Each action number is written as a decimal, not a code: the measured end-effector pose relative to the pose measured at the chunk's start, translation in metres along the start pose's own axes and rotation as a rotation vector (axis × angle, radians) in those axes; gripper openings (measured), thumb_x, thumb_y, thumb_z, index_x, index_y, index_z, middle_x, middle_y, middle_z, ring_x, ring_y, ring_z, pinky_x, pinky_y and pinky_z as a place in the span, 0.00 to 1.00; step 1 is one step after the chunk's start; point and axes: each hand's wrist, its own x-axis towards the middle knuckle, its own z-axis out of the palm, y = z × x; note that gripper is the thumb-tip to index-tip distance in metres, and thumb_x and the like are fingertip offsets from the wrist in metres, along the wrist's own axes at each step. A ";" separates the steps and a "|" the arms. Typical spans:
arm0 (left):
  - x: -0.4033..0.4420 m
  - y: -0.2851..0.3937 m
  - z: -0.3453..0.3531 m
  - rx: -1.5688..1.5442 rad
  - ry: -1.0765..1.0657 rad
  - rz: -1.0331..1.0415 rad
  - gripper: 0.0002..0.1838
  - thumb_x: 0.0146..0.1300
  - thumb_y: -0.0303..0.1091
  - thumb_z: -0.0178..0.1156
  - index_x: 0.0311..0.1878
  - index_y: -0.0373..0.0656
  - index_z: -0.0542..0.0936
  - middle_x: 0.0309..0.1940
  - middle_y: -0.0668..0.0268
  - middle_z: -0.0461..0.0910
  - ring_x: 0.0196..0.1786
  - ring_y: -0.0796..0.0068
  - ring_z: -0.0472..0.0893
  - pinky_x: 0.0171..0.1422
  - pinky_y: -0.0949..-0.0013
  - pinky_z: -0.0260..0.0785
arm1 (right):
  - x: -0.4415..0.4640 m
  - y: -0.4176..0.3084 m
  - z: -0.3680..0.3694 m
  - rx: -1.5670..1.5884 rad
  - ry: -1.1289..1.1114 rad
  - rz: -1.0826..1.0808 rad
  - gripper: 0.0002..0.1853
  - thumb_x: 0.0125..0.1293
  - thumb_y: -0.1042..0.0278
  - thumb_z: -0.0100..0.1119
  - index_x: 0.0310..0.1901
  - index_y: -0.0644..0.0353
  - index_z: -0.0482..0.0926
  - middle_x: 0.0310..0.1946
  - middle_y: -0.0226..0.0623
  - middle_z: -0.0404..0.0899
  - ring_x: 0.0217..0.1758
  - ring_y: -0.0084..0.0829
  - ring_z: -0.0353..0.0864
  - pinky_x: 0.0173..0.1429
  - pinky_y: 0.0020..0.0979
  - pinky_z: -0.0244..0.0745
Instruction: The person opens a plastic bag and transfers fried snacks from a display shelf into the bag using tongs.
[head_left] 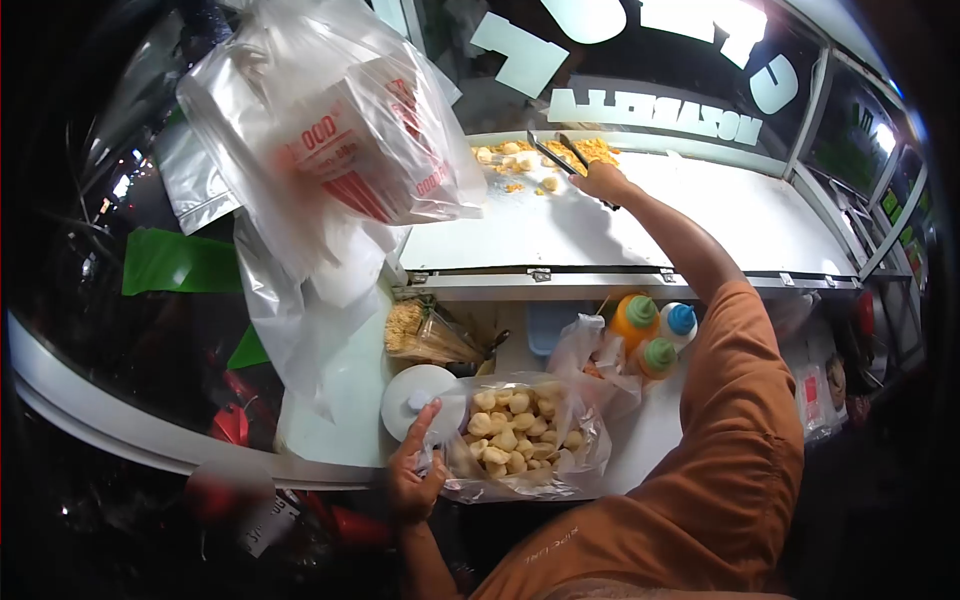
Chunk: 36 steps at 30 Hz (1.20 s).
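Note:
My right hand (605, 184) is closed around a pair of tongs (549, 156), reaching over the white shelf of the glass display case. The tongs' tips are apart, above pale round pieces (550, 184) and yellow-orange crumbly food (595, 152) at the back left of the shelf. Down in front, my left hand (416, 478) has its index finger stretched out and thumb apart, beside a white round lid (408, 402) with a knob. Right of that hand lies a clear plastic bag (590, 462) full of pale dough-like balls (515, 430); the hand is at the bag's edge.
Plastic carrier bags (390, 150) with red print hang at upper left. Behind the lid, a container of thin wooden sticks (425, 335) lies tilted. Squeeze bottles (636, 318) stand near my right sleeve. The shelf's front rail (600, 290) and glass panes (640, 70) bound the case.

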 end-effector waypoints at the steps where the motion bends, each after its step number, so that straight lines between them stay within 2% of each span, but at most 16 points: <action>1: 0.001 -0.004 0.000 0.003 -0.012 0.022 0.39 0.49 0.18 0.46 0.71 0.32 0.62 0.71 0.53 0.64 0.74 0.68 0.61 0.73 0.68 0.52 | -0.006 0.003 0.001 0.002 0.000 -0.004 0.28 0.64 0.44 0.56 0.28 0.69 0.79 0.19 0.42 0.78 0.20 0.33 0.79 0.26 0.36 0.75; 4: 0.004 -0.003 0.007 -0.131 0.000 -0.019 0.39 0.49 0.18 0.46 0.71 0.32 0.61 0.71 0.51 0.63 0.75 0.65 0.59 0.76 0.63 0.48 | -0.005 -0.009 0.015 0.326 -0.075 -0.059 0.27 0.66 0.45 0.55 0.29 0.68 0.77 0.18 0.40 0.76 0.18 0.33 0.78 0.25 0.36 0.75; 7: 0.005 -0.003 0.006 -0.072 -0.009 -0.024 0.40 0.48 0.18 0.46 0.71 0.32 0.61 0.71 0.52 0.62 0.75 0.66 0.59 0.75 0.66 0.50 | -0.009 -0.042 0.005 0.443 0.116 -0.074 0.26 0.68 0.47 0.54 0.29 0.68 0.75 0.18 0.39 0.74 0.18 0.33 0.77 0.24 0.37 0.75; 10: -0.001 0.000 0.003 -0.062 -0.002 -0.038 0.39 0.50 0.17 0.46 0.72 0.32 0.61 0.71 0.52 0.63 0.74 0.69 0.60 0.72 0.71 0.53 | -0.013 -0.033 -0.009 0.287 0.026 0.048 0.28 0.70 0.46 0.52 0.23 0.65 0.72 0.16 0.36 0.73 0.16 0.29 0.74 0.21 0.34 0.70; 11: -0.002 -0.001 0.003 -0.072 0.001 -0.037 0.39 0.50 0.17 0.46 0.72 0.32 0.61 0.71 0.53 0.63 0.74 0.69 0.60 0.71 0.72 0.54 | -0.015 -0.027 -0.004 0.193 0.013 0.042 0.29 0.69 0.46 0.52 0.24 0.68 0.74 0.16 0.38 0.74 0.17 0.31 0.76 0.23 0.35 0.72; 15: -0.001 -0.004 0.005 -0.090 0.003 -0.024 0.38 0.51 0.16 0.46 0.72 0.32 0.61 0.72 0.53 0.63 0.73 0.71 0.61 0.67 0.76 0.57 | -0.031 -0.037 0.027 0.319 -0.071 0.004 0.27 0.70 0.49 0.52 0.38 0.74 0.77 0.23 0.42 0.77 0.21 0.31 0.76 0.25 0.36 0.71; 18: 0.006 -0.002 0.009 -0.081 -0.014 -0.032 0.38 0.51 0.16 0.47 0.72 0.32 0.61 0.72 0.54 0.62 0.72 0.72 0.62 0.66 0.76 0.59 | -0.012 -0.074 0.045 0.688 -0.265 -0.015 0.20 0.72 0.52 0.49 0.39 0.65 0.72 0.19 0.31 0.68 0.19 0.24 0.69 0.19 0.32 0.64; 20: 0.007 -0.001 0.010 -0.064 -0.026 -0.016 0.39 0.51 0.16 0.47 0.72 0.32 0.61 0.72 0.54 0.62 0.72 0.72 0.62 0.66 0.76 0.59 | -0.001 -0.105 0.042 0.682 -0.203 -0.175 0.19 0.72 0.51 0.50 0.39 0.63 0.72 0.18 0.31 0.67 0.16 0.25 0.68 0.17 0.32 0.63; 22: 0.002 0.001 0.010 -0.098 0.012 -0.056 0.39 0.50 0.16 0.47 0.72 0.33 0.61 0.71 0.55 0.63 0.71 0.73 0.63 0.66 0.76 0.58 | -0.032 -0.136 -0.001 0.378 -0.245 -0.172 0.20 0.70 0.49 0.51 0.43 0.62 0.74 0.18 0.33 0.69 0.17 0.26 0.69 0.17 0.31 0.64; 23: 0.000 0.002 0.009 -0.109 0.022 -0.068 0.39 0.50 0.16 0.47 0.72 0.33 0.61 0.71 0.55 0.63 0.71 0.73 0.63 0.66 0.76 0.59 | -0.028 -0.134 -0.008 0.100 -0.259 -0.224 0.22 0.67 0.49 0.55 0.48 0.62 0.75 0.22 0.38 0.73 0.21 0.29 0.73 0.22 0.33 0.68; 24: -0.001 0.003 0.009 -0.120 0.033 -0.080 0.39 0.50 0.17 0.47 0.72 0.33 0.61 0.71 0.55 0.63 0.71 0.74 0.63 0.65 0.76 0.59 | -0.024 -0.126 -0.011 -0.030 -0.275 -0.305 0.26 0.64 0.50 0.58 0.57 0.61 0.74 0.35 0.45 0.80 0.35 0.35 0.80 0.37 0.36 0.76; 26: -0.003 -0.001 0.006 -0.120 0.044 -0.074 0.39 0.50 0.17 0.47 0.72 0.34 0.61 0.71 0.56 0.64 0.68 0.76 0.65 0.62 0.78 0.60 | -0.029 -0.100 -0.016 -0.107 -0.200 -0.435 0.29 0.62 0.51 0.60 0.61 0.58 0.73 0.48 0.48 0.80 0.51 0.41 0.79 0.54 0.38 0.73; 28: -0.002 -0.009 0.001 -0.081 0.034 -0.032 0.39 0.50 0.16 0.48 0.72 0.34 0.61 0.71 0.58 0.64 0.60 0.82 0.69 0.55 0.80 0.63 | -0.046 -0.101 -0.041 -0.199 -0.402 -0.460 0.31 0.61 0.50 0.61 0.63 0.57 0.72 0.57 0.49 0.76 0.61 0.44 0.74 0.64 0.39 0.68; 32: 0.005 -0.007 0.008 -0.066 0.020 -0.006 0.39 0.50 0.16 0.48 0.72 0.33 0.61 0.71 0.58 0.65 0.51 0.87 0.73 0.50 0.83 0.64 | -0.022 -0.108 -0.025 -0.399 -0.214 -0.349 0.33 0.61 0.48 0.62 0.63 0.58 0.72 0.59 0.51 0.74 0.63 0.48 0.72 0.65 0.44 0.66; 33: 0.005 -0.004 0.010 -0.086 0.023 -0.026 0.39 0.50 0.16 0.48 0.72 0.33 0.61 0.70 0.58 0.65 0.53 0.85 0.73 0.52 0.82 0.64 | -0.005 -0.097 -0.020 -0.336 -0.119 -0.395 0.33 0.61 0.48 0.61 0.64 0.58 0.71 0.58 0.52 0.74 0.62 0.49 0.73 0.66 0.45 0.66; 36: 0.002 0.003 0.011 -0.123 0.024 -0.042 0.38 0.51 0.16 0.47 0.71 0.32 0.62 0.70 0.56 0.65 0.61 0.79 0.70 0.60 0.78 0.62 | -0.033 -0.089 -0.077 -0.050 -0.249 -0.280 0.32 0.60 0.49 0.62 0.62 0.60 0.74 0.55 0.49 0.78 0.56 0.45 0.79 0.59 0.39 0.75</action>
